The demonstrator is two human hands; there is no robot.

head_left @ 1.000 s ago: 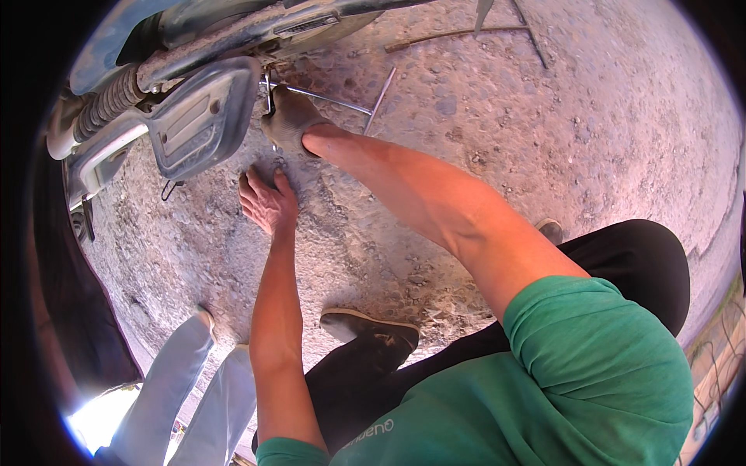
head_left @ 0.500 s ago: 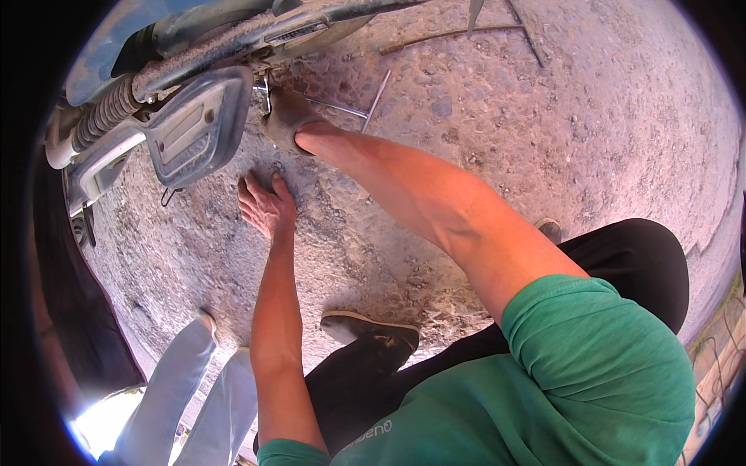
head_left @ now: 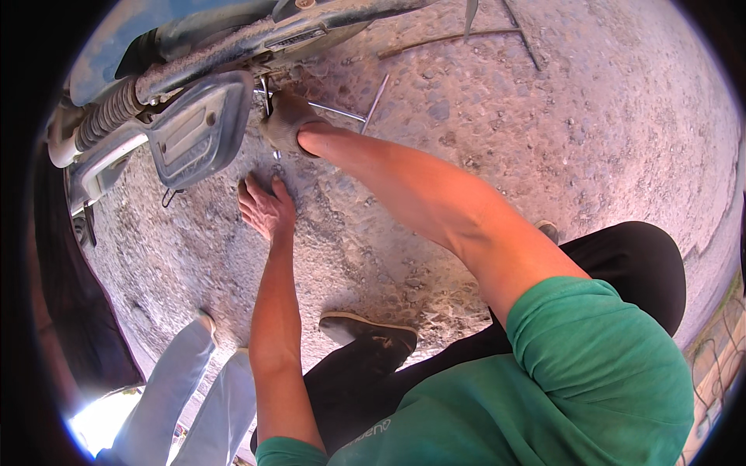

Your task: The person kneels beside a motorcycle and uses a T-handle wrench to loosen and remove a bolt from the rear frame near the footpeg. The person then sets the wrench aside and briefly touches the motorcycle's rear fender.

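My right hand (head_left: 289,122), in a grey-brown work glove, is closed around a chrome metal bar tool (head_left: 265,92) beside the vehicle's underside. One end of it shows above the glove and a small shiny end below; its working end is hidden. Behind the glove, a chrome T-shaped bar (head_left: 365,118) stretches to the right; whether the two join I cannot tell. My bare left hand (head_left: 266,206) rests on the rough ground, fingers spread and holding nothing. Just above and left of it hangs the vehicle's grey plastic footrest (head_left: 198,128).
The vehicle's dirty frame tube (head_left: 210,62) and ribbed rubber boot (head_left: 110,124) fill the upper left. A rusty metal rod (head_left: 451,40) lies farther off. Another person's light-trousered legs (head_left: 183,369) stand at lower left. My dark shoe (head_left: 369,330) is planted nearby.
My gloved right hand has shifted slightly, and a shiny tool end now shows below it. My left hand stays in place on the ground.
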